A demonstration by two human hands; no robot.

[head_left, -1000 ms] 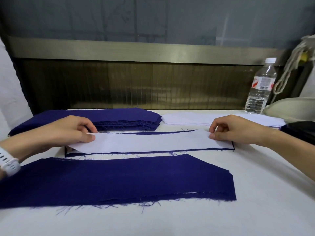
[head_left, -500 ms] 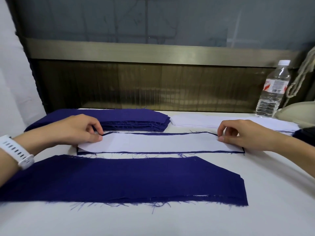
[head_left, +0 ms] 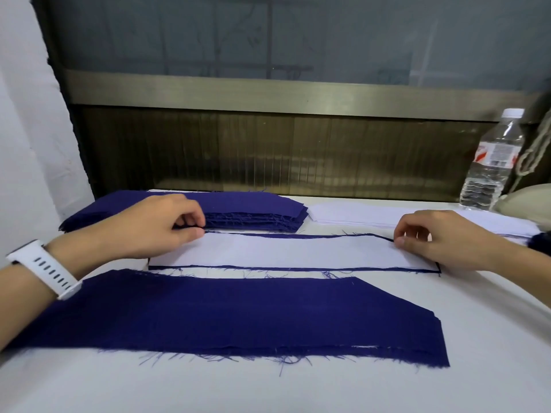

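A long white strip (head_left: 292, 251) lies on a navy fabric piece whose dark edge (head_left: 298, 268) shows along its border, in the middle of the white table (head_left: 298, 389). My left hand (head_left: 155, 226), with a white watch on the wrist, pinches the strip's left end between thumb and fingers. My right hand (head_left: 435, 238) pinches the strip's right end, fingers curled. Nearer to me lies a wide stack of navy fabric pieces (head_left: 238, 317) with frayed edges.
A second stack of navy pieces (head_left: 253, 208) sits at the back left. A stack of white strips (head_left: 372, 216) lies at the back right. A plastic water bottle (head_left: 492, 162) stands at the far right, beside a pale rounded object (head_left: 530, 201). A wall panel closes the back.
The view has shifted, so everything sits further right in the frame. Both hands stay at the ends of the white strip, which now lies squarer on the navy piece.
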